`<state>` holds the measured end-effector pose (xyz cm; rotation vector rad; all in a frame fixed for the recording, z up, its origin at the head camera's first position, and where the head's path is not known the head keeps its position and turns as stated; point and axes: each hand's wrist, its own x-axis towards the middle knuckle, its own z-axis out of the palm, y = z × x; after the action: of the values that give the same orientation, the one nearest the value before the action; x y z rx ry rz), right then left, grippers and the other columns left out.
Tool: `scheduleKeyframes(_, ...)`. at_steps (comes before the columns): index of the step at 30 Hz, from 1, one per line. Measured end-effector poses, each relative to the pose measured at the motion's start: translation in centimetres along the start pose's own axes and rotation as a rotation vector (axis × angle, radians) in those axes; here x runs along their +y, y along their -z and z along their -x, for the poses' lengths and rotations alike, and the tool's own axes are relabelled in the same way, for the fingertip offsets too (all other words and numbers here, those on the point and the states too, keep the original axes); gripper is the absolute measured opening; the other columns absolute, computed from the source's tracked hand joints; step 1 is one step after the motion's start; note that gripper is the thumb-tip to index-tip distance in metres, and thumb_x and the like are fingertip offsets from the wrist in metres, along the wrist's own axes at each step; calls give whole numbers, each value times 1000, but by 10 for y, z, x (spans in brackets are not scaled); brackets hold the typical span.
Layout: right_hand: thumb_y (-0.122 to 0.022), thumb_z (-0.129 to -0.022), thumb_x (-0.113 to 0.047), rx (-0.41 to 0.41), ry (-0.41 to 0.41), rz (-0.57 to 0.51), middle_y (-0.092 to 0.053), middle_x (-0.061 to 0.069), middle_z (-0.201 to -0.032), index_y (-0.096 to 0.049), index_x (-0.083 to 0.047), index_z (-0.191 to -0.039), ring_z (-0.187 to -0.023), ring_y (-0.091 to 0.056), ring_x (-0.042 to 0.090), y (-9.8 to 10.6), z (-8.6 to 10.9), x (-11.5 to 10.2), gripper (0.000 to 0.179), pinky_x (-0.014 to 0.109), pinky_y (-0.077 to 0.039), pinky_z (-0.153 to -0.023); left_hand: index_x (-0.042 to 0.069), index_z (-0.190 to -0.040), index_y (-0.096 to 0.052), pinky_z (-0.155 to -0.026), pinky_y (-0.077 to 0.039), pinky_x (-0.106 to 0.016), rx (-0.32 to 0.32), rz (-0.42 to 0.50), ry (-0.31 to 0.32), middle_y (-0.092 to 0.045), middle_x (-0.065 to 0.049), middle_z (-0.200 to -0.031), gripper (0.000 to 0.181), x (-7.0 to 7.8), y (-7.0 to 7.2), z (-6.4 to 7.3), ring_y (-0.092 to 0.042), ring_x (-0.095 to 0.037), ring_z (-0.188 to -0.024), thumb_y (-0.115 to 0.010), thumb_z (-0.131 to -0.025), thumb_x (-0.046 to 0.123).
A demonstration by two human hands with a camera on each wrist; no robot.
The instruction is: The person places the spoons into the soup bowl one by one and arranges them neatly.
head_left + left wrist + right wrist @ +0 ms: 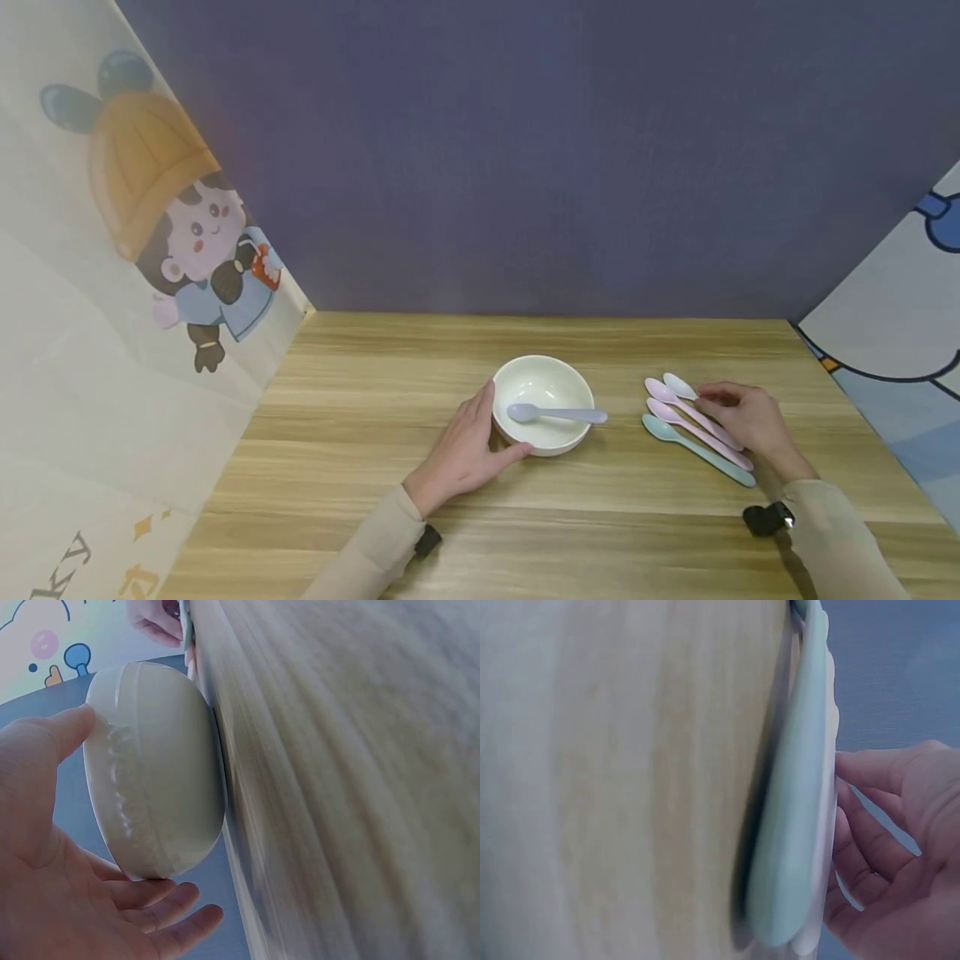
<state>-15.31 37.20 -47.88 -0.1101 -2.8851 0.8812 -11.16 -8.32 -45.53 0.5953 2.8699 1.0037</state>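
Observation:
A cream-white bowl [545,442] stands on the table, with a lavender spoon [562,414] lying in it, its handle over the right rim. My left hand [467,450] holds the bowl's left side, thumb and fingers spread round it; the left wrist view shows the thumb near the rim. To the right, a white spoon [677,384], a pink spoon [670,395], another pink spoon [686,425] and a mint-green spoon [697,451] lie side by side. My right hand [750,417] pinches the white spoon, whose handle is hidden beneath the fingers.
The wood-grain table [360,400] meets a dark blue wall panel [525,167] at the back. Cartoon-printed panels stand on the left [60,292] and on the right. A black wrist device [767,519] sits at my right sleeve.

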Motion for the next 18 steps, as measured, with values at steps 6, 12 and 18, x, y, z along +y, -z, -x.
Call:
scheduleKeyframes(6,-79,-98,-24,-24,-24,4,-78,23,-110,-78,1,-118,-93,-70,28,0,0,1,32,23,-48,-70,-2,-169,-16,-128,-38,-50,1,-4,0,-30,-21,-174,116,-1,-1,-1,-39,-38,-156,-69,-94,69)
scheduleKeyframes(12,-78,-98,-22,-42,-38,18,-78,25,-112,-78,1,-118,-97,-71,35,-1,-2,2,31,27,-47,-72,-2,-169,-16,-128,-37,-52,-3,3,7,-30,-21,-174,115,-1,-1,-1,-38,-38,-157,-70,-94,67)
scheduleKeyframes(18,-78,-98,-24,-53,-41,18,-78,25,-113,-78,1,-118,-98,-71,37,-1,-2,3,32,26,-48,-72,-1,-169,-15,-129,-37,-52,-5,7,9,-29,-21,-174,115,-1,-1,-1,-37,-38,-157,-70,-94,67)
